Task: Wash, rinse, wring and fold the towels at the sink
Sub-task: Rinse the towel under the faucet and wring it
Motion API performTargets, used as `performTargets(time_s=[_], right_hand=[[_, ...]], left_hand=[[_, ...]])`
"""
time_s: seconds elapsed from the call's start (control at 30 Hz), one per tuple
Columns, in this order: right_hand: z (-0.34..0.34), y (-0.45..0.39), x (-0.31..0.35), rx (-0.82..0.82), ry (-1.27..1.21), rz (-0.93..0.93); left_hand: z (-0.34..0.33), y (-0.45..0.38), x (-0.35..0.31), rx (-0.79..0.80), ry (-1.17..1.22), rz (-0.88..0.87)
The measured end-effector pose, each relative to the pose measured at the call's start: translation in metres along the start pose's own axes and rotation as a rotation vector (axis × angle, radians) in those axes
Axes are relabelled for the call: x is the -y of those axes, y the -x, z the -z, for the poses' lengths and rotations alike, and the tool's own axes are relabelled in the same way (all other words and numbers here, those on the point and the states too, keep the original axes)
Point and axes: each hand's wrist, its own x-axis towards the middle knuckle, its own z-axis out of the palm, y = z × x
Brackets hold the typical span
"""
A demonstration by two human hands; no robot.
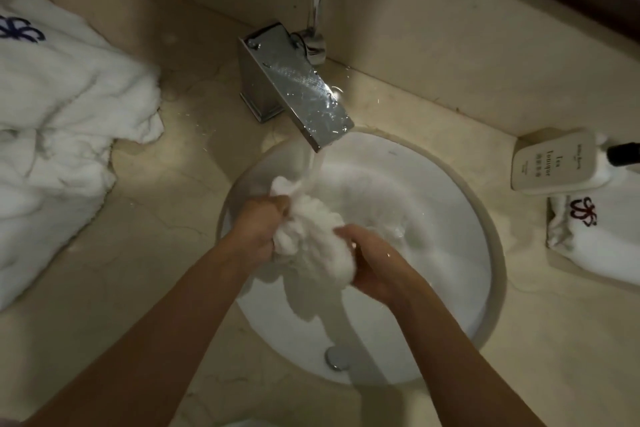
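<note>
Head view, looking down on a round white sink (450, 288). 2 bare hands hold 1 wet white towel (311, 246) over the basin, just under the water stream (313, 166) from the chrome faucet (294, 87). Left hand (258, 229): grip closed, fingers curled into the towel's left side. Right hand (374, 263): grip closed around its right end. A towel pile (69, 114) lies on the surface (156, 270) at left; a lotion bottle (561, 163) at right.
</note>
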Motion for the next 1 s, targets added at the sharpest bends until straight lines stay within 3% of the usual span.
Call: performTargets(time_s=[0.1,0.23,0.43,0.5,0.57,0.67,0.77,0.87,1.0], right_hand=[[0.011,0.008,-0.013,0.049,-0.133,-0.160],[0.011,-0.001,-0.007,0.029,-0.019,-0.060],[0.008,-0.011,-0.025,0.097,0.312,-0.122],[0.010,-0.016,-0.037,0.153,0.170,-0.036],[0.011,-0.013,-0.044,0.211,-0.142,0.024],[0.012,-0.006,-0.052,0.275,-0.547,-0.026],[0.007,0.003,-0.062,0.291,-0.554,-0.142],[0.003,0.012,-0.059,0.171,-0.294,-0.020],[0.009,0.021,-0.033,-0.266,0.158,0.370]], left_hand=[[-0.001,0.010,0.014,0.116,0.248,0.211],[0.009,0.021,0.021,0.318,0.467,0.376],[0.011,0.041,0.000,0.455,0.494,0.172],[0.007,0.047,-0.005,0.465,0.490,0.101],[0.006,0.047,-0.004,0.477,0.493,0.049],[0.012,0.047,0.000,0.563,0.527,0.034],[0.016,0.052,-0.004,0.573,0.534,-0.005],[0.012,0.049,0.001,0.384,0.486,-0.064],[0.007,0.035,-0.003,0.296,0.430,-0.084]])
